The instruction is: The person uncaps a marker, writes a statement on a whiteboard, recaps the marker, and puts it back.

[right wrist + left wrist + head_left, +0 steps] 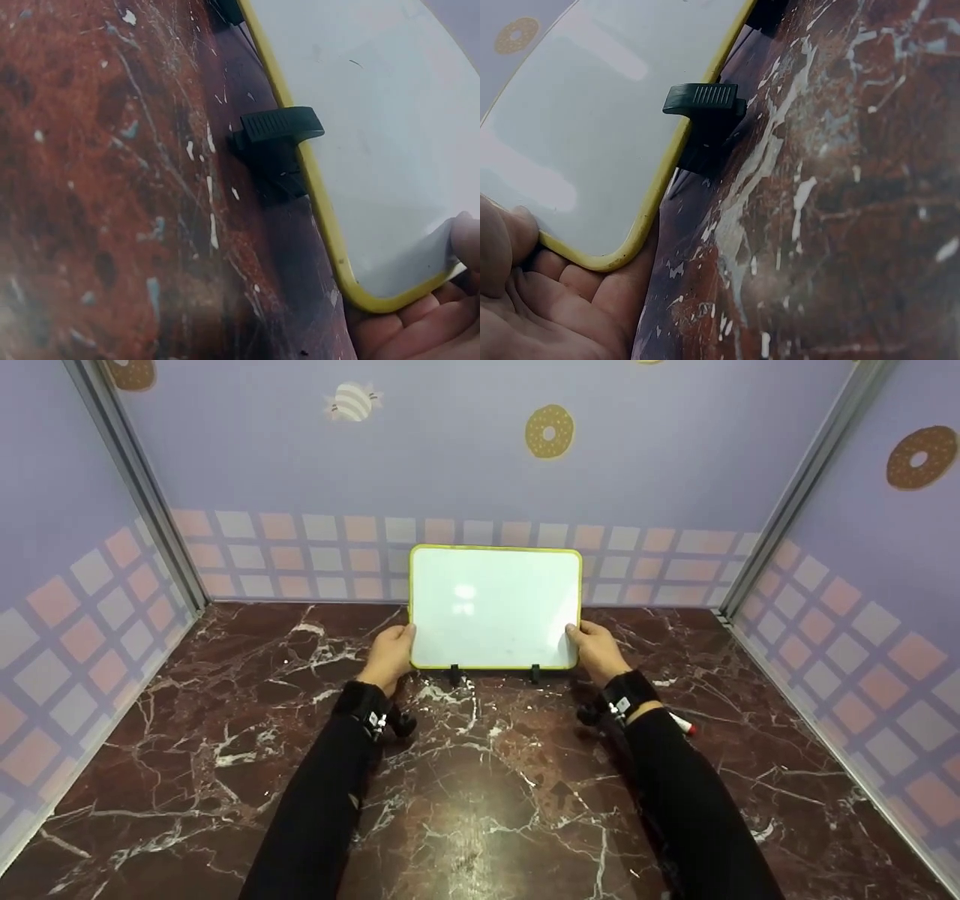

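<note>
A small whiteboard (pixel 495 607) with a yellow frame leans slightly back on a black stand, its lower edge sitting in two black hooks (pixel 454 673). My left hand (pixel 388 654) grips the board's left edge low down, thumb on the white face and fingers behind. On the opposite edge, at about the same height, my right hand (pixel 596 651) holds the board the same way. The left wrist view shows one ribbed black hook (pixel 705 101) lapping over the yellow rim. A matching hook (pixel 281 126) appears in the right wrist view. Most of the stand is hidden behind the board.
A white marker with a red end (pixel 685 725) lies on the dark red marbled table (pixel 465 780), partly covered by my right forearm. Behind the board rises a lilac wall (pixel 450 457) with a checked band. Side walls with grey metal corner posts (pixel 142 487) enclose the table.
</note>
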A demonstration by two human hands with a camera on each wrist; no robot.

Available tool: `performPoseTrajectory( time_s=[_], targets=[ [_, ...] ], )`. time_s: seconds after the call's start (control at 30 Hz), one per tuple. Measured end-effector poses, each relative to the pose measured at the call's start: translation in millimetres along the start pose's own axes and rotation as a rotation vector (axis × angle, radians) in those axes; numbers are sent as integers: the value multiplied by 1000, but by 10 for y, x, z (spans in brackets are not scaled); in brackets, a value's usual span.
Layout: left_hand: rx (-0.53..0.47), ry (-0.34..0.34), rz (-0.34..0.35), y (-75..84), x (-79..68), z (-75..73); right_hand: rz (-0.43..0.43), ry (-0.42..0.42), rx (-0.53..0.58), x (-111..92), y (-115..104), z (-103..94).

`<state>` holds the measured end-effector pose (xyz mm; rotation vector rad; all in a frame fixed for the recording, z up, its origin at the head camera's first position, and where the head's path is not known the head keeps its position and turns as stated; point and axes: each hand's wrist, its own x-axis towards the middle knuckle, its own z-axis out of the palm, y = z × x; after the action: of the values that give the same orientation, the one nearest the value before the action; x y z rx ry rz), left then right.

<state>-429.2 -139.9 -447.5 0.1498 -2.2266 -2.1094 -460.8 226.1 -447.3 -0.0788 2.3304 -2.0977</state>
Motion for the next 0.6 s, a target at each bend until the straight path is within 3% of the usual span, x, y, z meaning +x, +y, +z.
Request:
performPoseTrajectory(
  time_s=[0.6],
  targets=[
    [-11, -79, 22, -25, -101, -96, 8, -56, -5, -177, 22, -51]
  ],
)
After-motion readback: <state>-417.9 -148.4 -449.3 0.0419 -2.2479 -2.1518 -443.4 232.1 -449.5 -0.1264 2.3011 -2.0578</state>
